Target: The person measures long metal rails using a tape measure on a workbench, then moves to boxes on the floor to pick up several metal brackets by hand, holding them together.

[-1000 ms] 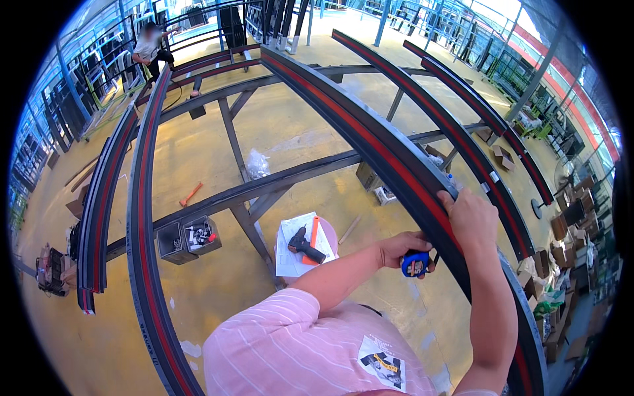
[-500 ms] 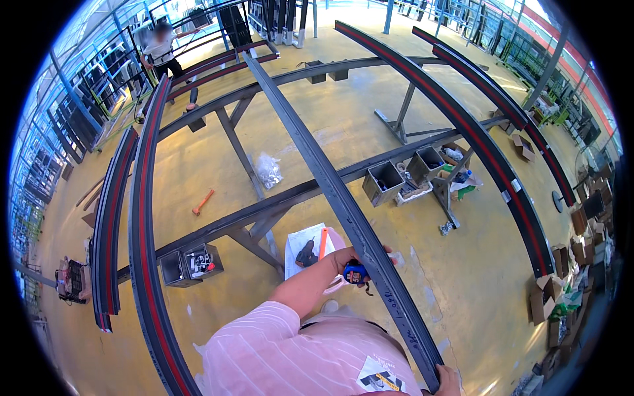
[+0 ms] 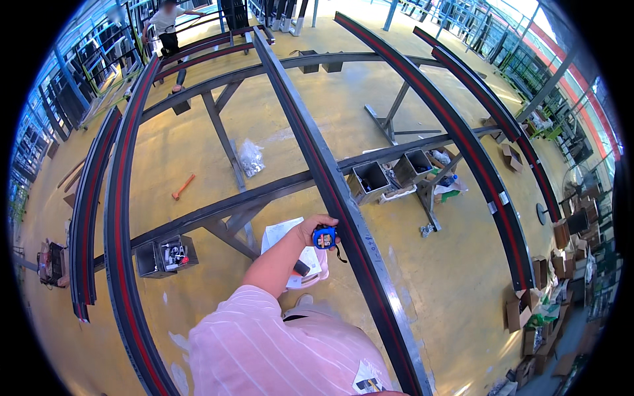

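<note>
pink striped sleeve is filling the bottom of the view, and the left hand (image 3: 316, 228) is reaching up from it, its grip wrapping tight around a small blue tape measure (image 3: 324, 237), holding it right against the left edge of the long dark rail (image 3: 343, 204) that is running up the middle. a short black strap is dangling from the tape measure. the right hand is only barely peeking in at the very bottom edge, so its grip cannot be told. just under the left forearm, white paper sheets (image 3: 281, 234) are lying on a pink stool with a dark tool on top. to the left, an open grey metal box (image 3: 166, 254) is hanging on the cross beam (image 3: 231, 204); to the right, two more open boxes (image 3: 370, 181) are sitting beside it. further out, a clear plastic bag (image 3: 251, 158) and an orange-handled hammer (image 3: 183, 187) are lying on the yellow floor (image 3: 449, 277). curved rails with red stripes (image 3: 462, 142) are sweeping along both sides. far back, another person (image 3: 168, 23) is standing by the racks.
</note>
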A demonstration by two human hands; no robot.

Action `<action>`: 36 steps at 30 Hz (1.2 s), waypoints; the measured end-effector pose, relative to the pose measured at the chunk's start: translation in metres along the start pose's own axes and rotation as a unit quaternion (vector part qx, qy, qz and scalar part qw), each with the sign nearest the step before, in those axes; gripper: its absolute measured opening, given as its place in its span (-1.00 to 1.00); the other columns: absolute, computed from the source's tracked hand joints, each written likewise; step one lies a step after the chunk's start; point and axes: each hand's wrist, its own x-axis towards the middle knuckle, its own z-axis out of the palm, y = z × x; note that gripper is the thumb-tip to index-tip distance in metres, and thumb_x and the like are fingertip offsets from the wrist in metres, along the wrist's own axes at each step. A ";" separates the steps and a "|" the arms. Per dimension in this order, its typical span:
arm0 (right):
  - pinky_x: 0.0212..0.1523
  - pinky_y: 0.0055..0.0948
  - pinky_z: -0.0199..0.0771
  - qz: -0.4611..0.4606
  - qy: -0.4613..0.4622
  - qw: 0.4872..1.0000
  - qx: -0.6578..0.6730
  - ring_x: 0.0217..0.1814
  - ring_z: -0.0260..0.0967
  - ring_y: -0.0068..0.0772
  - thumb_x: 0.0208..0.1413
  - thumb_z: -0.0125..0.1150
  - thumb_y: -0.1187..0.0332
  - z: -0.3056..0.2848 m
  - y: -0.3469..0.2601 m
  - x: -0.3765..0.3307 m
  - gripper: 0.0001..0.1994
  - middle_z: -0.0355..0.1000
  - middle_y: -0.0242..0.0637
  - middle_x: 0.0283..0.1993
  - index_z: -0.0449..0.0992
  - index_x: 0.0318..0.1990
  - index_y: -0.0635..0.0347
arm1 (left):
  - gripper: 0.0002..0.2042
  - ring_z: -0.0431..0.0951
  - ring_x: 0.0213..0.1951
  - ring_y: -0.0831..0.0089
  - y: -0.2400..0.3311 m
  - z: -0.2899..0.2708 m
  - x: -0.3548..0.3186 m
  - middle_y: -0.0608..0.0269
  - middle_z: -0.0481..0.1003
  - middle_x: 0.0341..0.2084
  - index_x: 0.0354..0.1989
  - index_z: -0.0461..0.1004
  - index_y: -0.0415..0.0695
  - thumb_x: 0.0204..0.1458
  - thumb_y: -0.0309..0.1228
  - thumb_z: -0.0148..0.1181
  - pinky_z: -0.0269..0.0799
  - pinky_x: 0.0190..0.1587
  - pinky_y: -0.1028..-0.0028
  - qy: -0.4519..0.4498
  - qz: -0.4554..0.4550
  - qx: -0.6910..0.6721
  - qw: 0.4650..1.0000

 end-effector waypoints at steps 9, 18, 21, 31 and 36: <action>-0.23 -0.02 0.46 -0.225 0.300 0.907 0.191 -0.30 0.53 0.16 -0.11 0.48 0.22 -0.106 -0.169 0.039 -0.47 0.54 0.05 -0.40 0.47 0.06 0.09 | -0.57 0.61 -0.21 0.22 -0.072 0.013 -0.041 0.02 0.48 0.09 0.25 0.33 -0.15 0.23 -0.28 0.01 0.62 -0.27 0.17 -0.004 0.034 -0.082 0.996; -0.20 -0.08 0.47 -0.244 0.293 0.897 0.225 -0.20 0.52 0.11 0.06 0.36 0.17 -0.124 -0.156 0.054 -0.59 0.55 -0.01 -0.30 0.47 0.02 0.10 | -0.63 0.60 -0.22 0.15 -0.228 0.044 -0.121 0.03 0.53 -0.18 0.15 0.36 -0.11 0.26 -0.19 0.05 0.58 -0.31 0.15 0.114 -0.117 0.093 0.982; -0.22 -0.11 0.46 -0.209 0.299 0.907 0.209 -0.21 0.53 0.09 0.07 0.36 0.10 -0.081 -0.109 0.061 -0.61 0.55 -0.03 -0.33 0.49 -0.03 0.08 | -0.57 0.61 -0.26 0.23 -0.271 0.047 -0.132 0.06 0.53 -0.23 0.21 0.27 -0.10 0.25 -0.18 0.08 0.57 -0.34 0.24 0.134 -0.092 0.146 0.976; 0.01 -0.17 0.42 -0.238 0.613 0.715 0.237 0.02 0.46 -0.07 0.09 0.35 0.35 -0.003 -0.055 0.066 -0.63 0.49 -0.16 0.08 0.51 0.06 0.21 | -0.27 0.44 0.07 0.06 -0.327 0.207 -0.156 -0.03 0.30 0.10 0.31 0.03 -0.15 -0.03 -0.33 0.27 0.34 0.15 0.23 -0.006 0.060 0.647 0.760; -0.17 -0.35 0.47 -0.449 0.229 0.718 0.481 -0.16 0.47 -0.29 0.04 0.39 0.45 0.029 -0.085 0.034 -0.68 0.49 -0.22 -0.06 0.49 -0.05 0.30 | -0.28 0.43 0.06 -0.05 -0.364 0.262 -0.143 -0.07 0.32 0.07 0.26 0.11 -0.16 -0.11 -0.35 0.32 0.38 0.11 0.15 -0.172 0.200 0.662 0.702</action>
